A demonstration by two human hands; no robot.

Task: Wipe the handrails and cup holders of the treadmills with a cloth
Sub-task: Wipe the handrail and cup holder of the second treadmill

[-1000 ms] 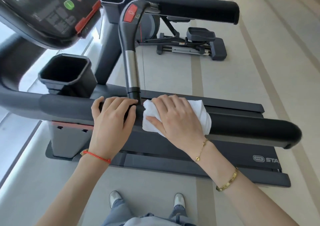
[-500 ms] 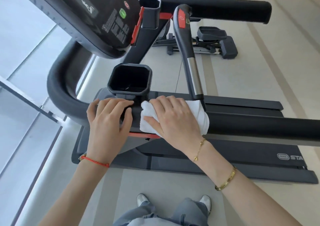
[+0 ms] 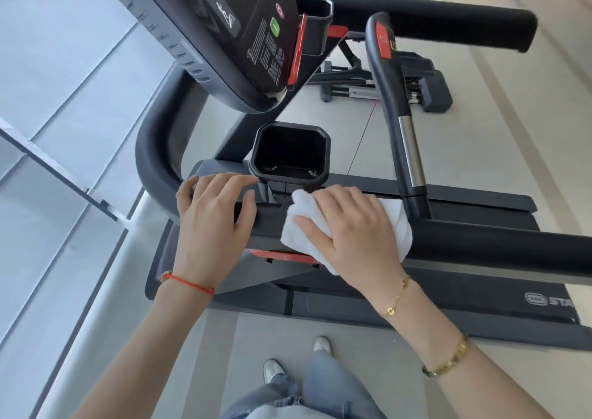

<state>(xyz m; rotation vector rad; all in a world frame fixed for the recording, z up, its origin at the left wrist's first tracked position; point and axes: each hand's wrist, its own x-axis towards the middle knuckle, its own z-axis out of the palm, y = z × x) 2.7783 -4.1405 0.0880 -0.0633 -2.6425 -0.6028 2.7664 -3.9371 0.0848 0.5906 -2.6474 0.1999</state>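
A black padded handrail of the treadmill runs across the view and curves up at the left. My right hand lies over a white cloth folded round the rail and holds it there, just below the near cup holder. My left hand is beside it on the rail's curve, fingers bent over the top and thumb on the near side. The cup holder is a black, square, empty tub. A second cup holder sits on the far side, by the far handrail.
An upright grip with a red button and a steel section rises from the rail right of the cloth. The console overhangs at upper left. The treadmill deck lies below, another machine beyond, and glass panels to the left.
Both hands and the cloth have slid left along the rail, from beside the upright grip to under the near cup holder. The view has swung with them.
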